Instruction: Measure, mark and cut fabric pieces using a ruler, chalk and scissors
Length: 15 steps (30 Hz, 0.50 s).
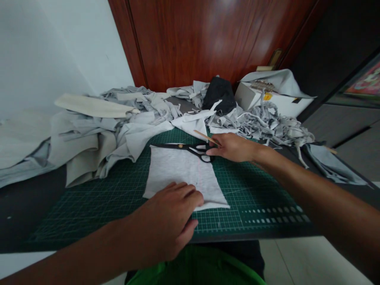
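A piece of light grey fabric lies flat on the green cutting mat, with a faint line on it and its near right edge slightly curled. My left hand rests on the fabric's near edge, fingers laid out and thumb apart. Black scissors lie across the far edge of the fabric, handles to the right. Beside those handles, my right hand is closed on a thin wooden pencil pointing up and left. The right fingertips are at the scissor handles; whether they touch cannot be made out.
Heaps of grey and cream fabric cover the left and back of the table. Cut strips pile up at the right, before a white box. A black cloth bundle sits at the back, near a wooden door.
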### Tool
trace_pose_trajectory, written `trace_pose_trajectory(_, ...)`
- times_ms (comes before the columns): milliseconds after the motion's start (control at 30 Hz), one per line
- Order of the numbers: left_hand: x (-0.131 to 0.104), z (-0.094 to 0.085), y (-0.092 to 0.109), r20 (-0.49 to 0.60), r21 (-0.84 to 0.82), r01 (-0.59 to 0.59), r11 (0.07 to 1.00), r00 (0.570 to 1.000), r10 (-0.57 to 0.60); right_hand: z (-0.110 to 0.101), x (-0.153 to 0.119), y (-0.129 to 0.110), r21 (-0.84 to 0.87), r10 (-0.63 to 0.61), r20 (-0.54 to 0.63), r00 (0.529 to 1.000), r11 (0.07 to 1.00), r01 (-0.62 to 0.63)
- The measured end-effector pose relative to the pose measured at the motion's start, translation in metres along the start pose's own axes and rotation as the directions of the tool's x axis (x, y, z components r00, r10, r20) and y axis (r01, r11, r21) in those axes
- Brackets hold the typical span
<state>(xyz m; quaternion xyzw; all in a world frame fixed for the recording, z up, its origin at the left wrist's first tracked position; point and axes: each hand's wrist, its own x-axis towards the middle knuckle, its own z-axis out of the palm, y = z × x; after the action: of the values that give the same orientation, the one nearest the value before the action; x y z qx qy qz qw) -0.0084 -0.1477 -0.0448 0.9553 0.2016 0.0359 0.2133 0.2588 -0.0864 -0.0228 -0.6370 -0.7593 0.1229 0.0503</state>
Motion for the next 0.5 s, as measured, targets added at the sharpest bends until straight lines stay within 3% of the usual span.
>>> trace_pose_trajectory(133, 0.008, 0.001, 0.000, 0.027, 0.045, -0.043, 0.998, 0.999, 0.042, 0.004, 0.013, 0.006, -0.101, -0.040, -0.023, 0.999, 0.994, 0.037)
trace_pose_trajectory(300, 0.035, -0.004, -0.011, 0.125, 0.052, -0.034, 0.998, 0.992, 0.028, 0.005, 0.030, 0.005, -0.151, -0.056, -0.004, 0.998, 0.987, 0.054)
trace_pose_trajectory(367, 0.049, -0.006, -0.019, 0.107, 0.053, -0.060, 0.997, 0.993, 0.054, 0.006, 0.031, 0.005, -0.154, -0.078, 0.027, 0.997, 0.985, 0.082)
trace_pose_trajectory(500, 0.071, -0.002, -0.043, -0.037, 0.066, -0.092, 0.994, 0.995, 0.095, 0.008, 0.024, 0.006, -0.170, -0.124, 0.028, 0.992, 0.977, 0.127)
